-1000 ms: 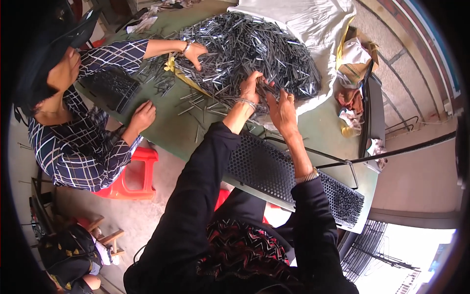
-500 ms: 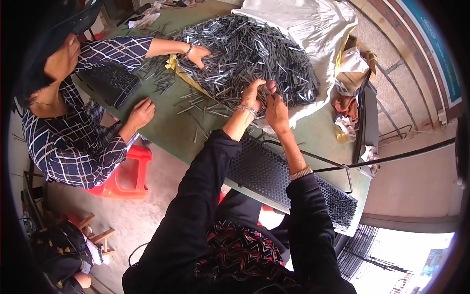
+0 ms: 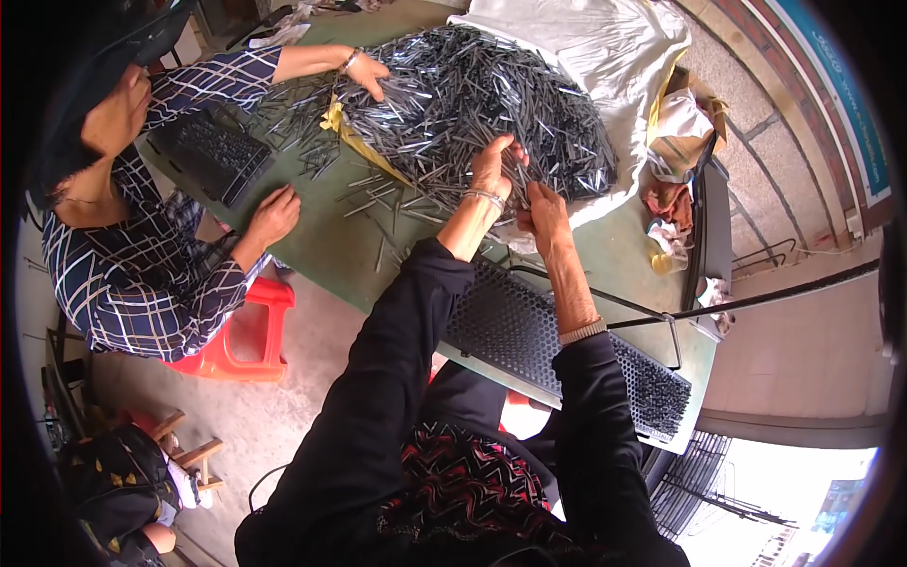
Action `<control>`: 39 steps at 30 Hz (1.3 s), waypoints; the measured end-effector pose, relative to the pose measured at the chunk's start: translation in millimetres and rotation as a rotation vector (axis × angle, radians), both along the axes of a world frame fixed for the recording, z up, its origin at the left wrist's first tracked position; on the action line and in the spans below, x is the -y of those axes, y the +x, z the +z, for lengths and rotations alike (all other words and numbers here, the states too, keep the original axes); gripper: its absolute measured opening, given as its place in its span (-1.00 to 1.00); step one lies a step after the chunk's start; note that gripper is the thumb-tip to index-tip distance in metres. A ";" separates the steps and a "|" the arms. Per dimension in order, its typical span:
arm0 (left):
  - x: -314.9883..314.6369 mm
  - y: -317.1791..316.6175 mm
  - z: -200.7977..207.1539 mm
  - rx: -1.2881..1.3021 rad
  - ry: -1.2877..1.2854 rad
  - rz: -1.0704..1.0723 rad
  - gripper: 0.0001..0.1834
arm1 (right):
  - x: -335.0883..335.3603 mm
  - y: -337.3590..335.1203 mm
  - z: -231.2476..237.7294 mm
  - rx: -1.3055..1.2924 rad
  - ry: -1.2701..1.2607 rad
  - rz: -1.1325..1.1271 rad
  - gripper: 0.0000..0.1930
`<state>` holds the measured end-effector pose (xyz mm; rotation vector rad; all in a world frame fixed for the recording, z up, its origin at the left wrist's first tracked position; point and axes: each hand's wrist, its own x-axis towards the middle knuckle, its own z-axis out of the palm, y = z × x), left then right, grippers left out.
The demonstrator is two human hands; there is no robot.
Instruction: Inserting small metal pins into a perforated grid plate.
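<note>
A large heap of thin, dark, glossy sticks (image 3: 529,90) lies on a white sack spread over the green table. At the heap's near edge, my left hand (image 3: 495,170) is over the sticks, its fingers bent and partly apart. Close to its right, my right hand (image 3: 545,217) is closed with thumb and fingers together; what it grips is too small to make out. Below my hands lies a black perforated tray (image 3: 501,312) with rows of round holes. Small upright dark pieces (image 3: 659,397) crowd its right end.
A co-worker's hand (image 3: 367,74) touches the heap's left side; the other hand (image 3: 276,214) rests by the table edge. Another black tray (image 3: 210,156) lies before that person. A black rod (image 3: 756,300) crosses at right. A cardboard box (image 3: 694,142) and red stool (image 3: 269,331) stand nearby.
My hands, close together before, have moved apart: the left slightly up and right over the heap, the right slightly right and down. The co-worker's hand on the heap has shifted up and left.
</note>
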<state>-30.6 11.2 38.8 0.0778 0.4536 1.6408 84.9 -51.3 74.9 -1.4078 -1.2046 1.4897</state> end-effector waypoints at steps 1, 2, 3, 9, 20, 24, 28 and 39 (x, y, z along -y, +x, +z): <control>-0.3 0.4 0.0 0.001 0.000 -0.001 -0.88 | 0.5 0.2 0.7 0.001 0.000 -0.001 -0.65; -0.3 0.3 -0.3 0.006 -0.001 -0.016 -0.87 | 1.2 0.1 2.0 -0.066 -0.015 -0.046 -0.68; -0.4 3.0 2.9 0.012 -0.001 -0.037 -0.85 | 0.0 3.4 2.2 -0.132 -0.027 -0.097 -0.70; -5.6 -3.4 20.7 0.095 -0.005 0.037 -0.82 | -0.8 27.8 2.8 -0.147 0.011 -0.133 -0.70; 47.0 -0.5 25.8 -0.342 -0.073 -0.075 -0.63 | -20.1 18.3 20.2 0.079 0.454 -0.238 -0.75; 64.6 6.0 19.6 -0.444 -0.028 -0.004 -0.58 | -11.3 -17.6 -8.6 0.611 0.928 -0.293 -0.77; 65.2 1.9 8.3 -0.463 -0.019 -0.013 -0.65 | 11.8 -32.9 -9.2 0.766 1.013 -0.185 -0.83; 75.5 -12.9 -15.4 -0.249 -0.068 0.007 -0.80 | 32.0 -43.8 -19.2 1.053 1.118 -0.002 -0.88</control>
